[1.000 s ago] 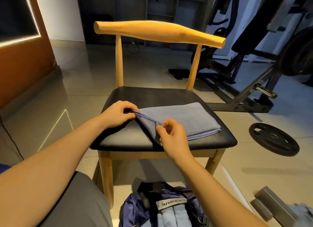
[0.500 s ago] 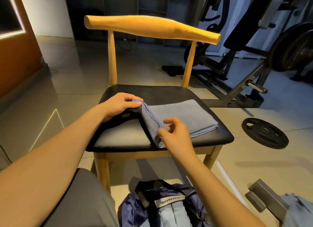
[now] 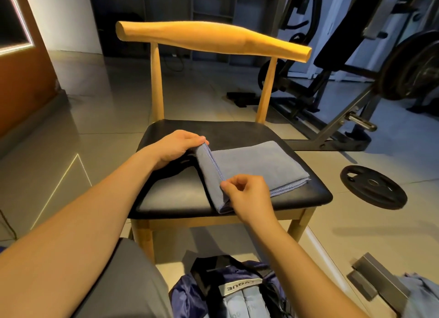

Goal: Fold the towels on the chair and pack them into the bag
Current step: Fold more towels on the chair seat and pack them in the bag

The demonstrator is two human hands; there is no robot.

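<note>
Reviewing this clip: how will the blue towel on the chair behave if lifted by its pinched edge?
Probably floppy: the towel bends sharply where the left hand and right hand pinch its raised edge. Likely light, since fingertip pinches alone hold that edge up. Its folded layers may slip apart.

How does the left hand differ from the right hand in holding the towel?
The left hand grips the far end of the raised edge of the towel, its fingers curled over it; the right hand pinches the near end with its thumb. The left hand is farther back on the chair seat, the right hand near its front rim. Both hold the same stitched edge.
</note>
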